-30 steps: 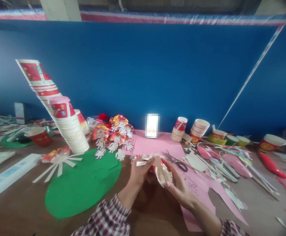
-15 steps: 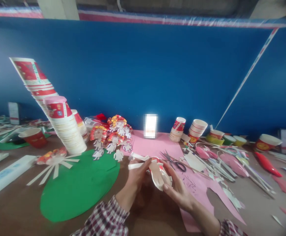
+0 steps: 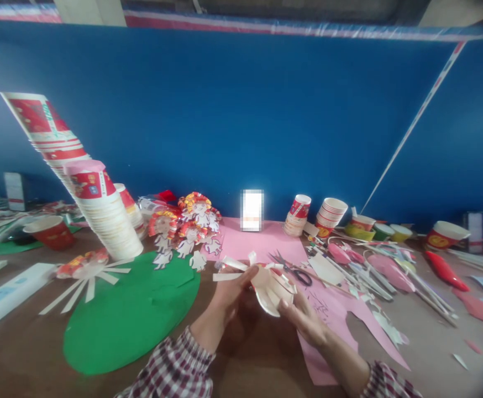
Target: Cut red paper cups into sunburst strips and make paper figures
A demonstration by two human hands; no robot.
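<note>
In the head view, I grip a cut paper cup [image 3: 269, 290] between the fingers of my left hand [image 3: 230, 293] and right hand [image 3: 308, 320], over the brown bench [image 3: 250, 359]. Green characters on the tall leaning cup stack [image 3: 86, 202] and the small print on the shorter stack [image 3: 111, 221] are too blurred for me to read, as is the blue lettering on the white strip [image 3: 15, 293]. Scissors [image 3: 293, 271] lie on pink paper [image 3: 328, 331], near dark strokes. A green sheet [image 3: 131, 315] lies to my left; a blue partition [image 3: 225, 110] stands behind.
</note>
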